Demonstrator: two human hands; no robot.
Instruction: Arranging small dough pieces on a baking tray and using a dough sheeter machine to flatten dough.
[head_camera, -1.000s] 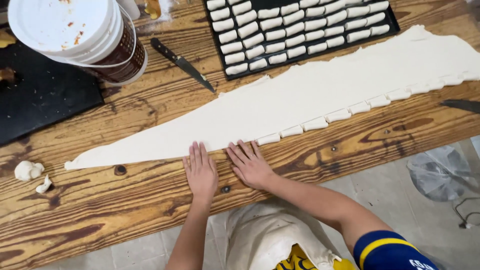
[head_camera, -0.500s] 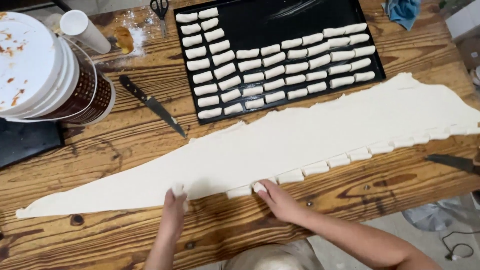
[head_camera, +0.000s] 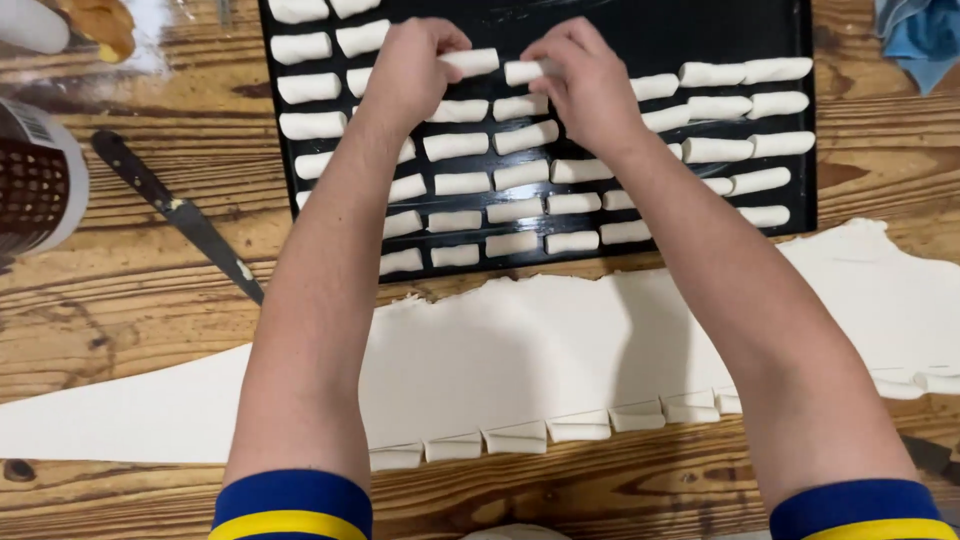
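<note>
Left hand (head_camera: 408, 68) pinching a dough roll (head_camera: 470, 62), right hand (head_camera: 585, 85) fingers gripping another roll (head_camera: 524, 72), both hovering over black tray (head_camera: 800, 130), dough sheet (head_camera: 560, 350) lying on bench (head_camera: 120, 300)

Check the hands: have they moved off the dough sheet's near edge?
Yes. Both hands, left and right, went from the dough sheet up over the black tray, each holding a dough roll.

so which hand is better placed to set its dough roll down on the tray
Probably the left hand: its dough roll sits beside a row end. The right hand hides most of its roll.
</note>
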